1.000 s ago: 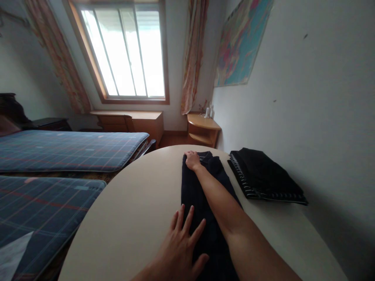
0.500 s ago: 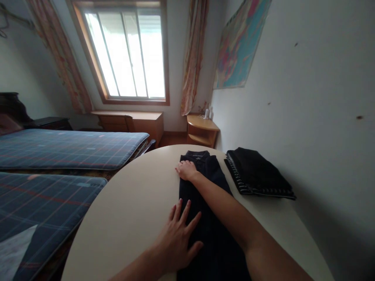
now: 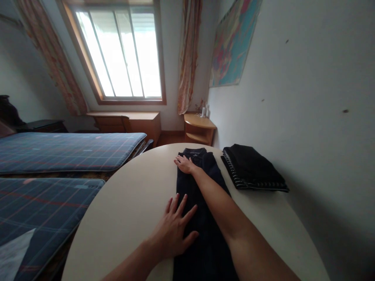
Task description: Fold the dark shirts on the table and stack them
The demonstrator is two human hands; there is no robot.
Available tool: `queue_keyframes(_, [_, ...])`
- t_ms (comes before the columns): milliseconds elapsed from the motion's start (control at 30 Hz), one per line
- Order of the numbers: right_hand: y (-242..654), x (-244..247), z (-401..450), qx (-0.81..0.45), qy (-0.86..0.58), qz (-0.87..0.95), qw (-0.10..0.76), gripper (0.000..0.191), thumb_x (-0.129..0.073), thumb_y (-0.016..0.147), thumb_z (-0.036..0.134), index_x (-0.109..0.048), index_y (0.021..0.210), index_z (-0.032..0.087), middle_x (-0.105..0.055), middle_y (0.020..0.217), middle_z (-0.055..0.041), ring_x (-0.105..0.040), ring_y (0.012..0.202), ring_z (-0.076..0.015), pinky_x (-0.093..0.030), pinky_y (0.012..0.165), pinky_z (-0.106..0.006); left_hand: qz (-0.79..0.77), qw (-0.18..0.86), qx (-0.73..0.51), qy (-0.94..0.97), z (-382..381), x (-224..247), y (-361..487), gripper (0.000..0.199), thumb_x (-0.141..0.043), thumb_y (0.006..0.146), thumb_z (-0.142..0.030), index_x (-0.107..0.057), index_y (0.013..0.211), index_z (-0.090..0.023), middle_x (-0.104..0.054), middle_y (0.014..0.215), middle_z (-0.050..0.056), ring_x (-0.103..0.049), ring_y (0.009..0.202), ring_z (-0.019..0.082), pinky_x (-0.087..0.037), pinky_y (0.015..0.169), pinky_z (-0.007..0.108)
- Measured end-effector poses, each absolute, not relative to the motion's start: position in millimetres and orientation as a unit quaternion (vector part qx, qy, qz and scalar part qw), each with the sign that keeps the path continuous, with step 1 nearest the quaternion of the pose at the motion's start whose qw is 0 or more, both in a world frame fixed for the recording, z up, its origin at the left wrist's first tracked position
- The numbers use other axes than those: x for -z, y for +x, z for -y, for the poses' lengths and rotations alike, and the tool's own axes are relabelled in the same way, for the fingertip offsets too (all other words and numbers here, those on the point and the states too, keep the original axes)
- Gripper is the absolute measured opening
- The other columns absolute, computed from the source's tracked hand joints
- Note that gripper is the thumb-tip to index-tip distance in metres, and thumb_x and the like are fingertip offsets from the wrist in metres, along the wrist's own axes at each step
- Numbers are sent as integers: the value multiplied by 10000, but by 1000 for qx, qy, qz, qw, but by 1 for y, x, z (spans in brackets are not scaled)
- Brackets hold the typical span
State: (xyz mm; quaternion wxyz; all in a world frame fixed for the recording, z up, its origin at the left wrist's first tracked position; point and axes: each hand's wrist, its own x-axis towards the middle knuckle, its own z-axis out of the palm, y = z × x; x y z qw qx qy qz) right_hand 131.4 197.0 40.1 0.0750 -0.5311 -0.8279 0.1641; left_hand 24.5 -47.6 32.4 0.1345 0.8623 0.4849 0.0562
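Observation:
A dark navy shirt, folded into a long strip, lies on the round cream table with its collar at the far end. My right hand rests near the collar on the shirt's left side, fingers stretched out toward the left edge. Closer to me, my left hand lies with fingers spread, partly over the shirt's left edge and partly over the table. Neither hand grips the cloth. My right forearm crosses the shirt and hides part of its right side.
Folded black clothes with striped edges are stacked at the table's right, near the white wall. Two plaid mattresses lie to the left. Beyond the table stand a desk and a corner shelf.
My right hand's fingers have stretched out a little more at the shirt's left edge. My left hand stays spread in nearly the same place. The view has shifted slightly.

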Motion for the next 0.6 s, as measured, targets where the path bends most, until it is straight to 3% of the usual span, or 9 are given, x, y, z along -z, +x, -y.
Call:
queue_keyframes(133, [156, -58, -174, -130, -525, 836, 92, 526, -272, 1032, 448, -451, 1462, 205, -417, 1551, -90, -362, 1420, -241, -253, 1171, -416, -484, 120, -62, 865, 45, -28, 23, 718, -517, 924, -595, -258, 1557, -377, -58, 1656, 79, -9, 1495, 412, -111, 1183, 633])
queue_keyframes(233, [179, -63, -139, -107, -545, 828, 79, 540, -412, 989, 388, -437, 1474, 153, -415, 1536, -160, -392, 1391, -316, -273, 1152, -476, -481, 105, -66, 868, 42, -24, 22, 713, -502, 928, -611, -267, 1556, -370, -65, 1657, 88, -30, 1496, 412, -118, 1180, 632])
queue_keyframes(433, [203, -51, -64, -146, -589, 794, -41, 716, -438, 955, 524, -228, 1578, 241, -104, 1659, -135, -146, 1492, -409, -181, 1121, -684, -478, 87, -60, 872, 32, -20, 18, 690, -473, 940, -615, -285, 1552, -361, -96, 1656, 95, -38, 1499, 406, -104, 1183, 621])
queue_keyframes(600, [199, -31, -53, -157, -619, 770, -19, 723, -290, 972, 606, -156, 1593, 261, 82, 1663, -82, 22, 1517, -365, -56, 1132, -700, -480, 75, -66, 872, 27, -24, 16, 718, -485, 923, -638, -325, 1545, -318, -179, 1645, 95, -94, 1506, 380, -113, 1200, 591])
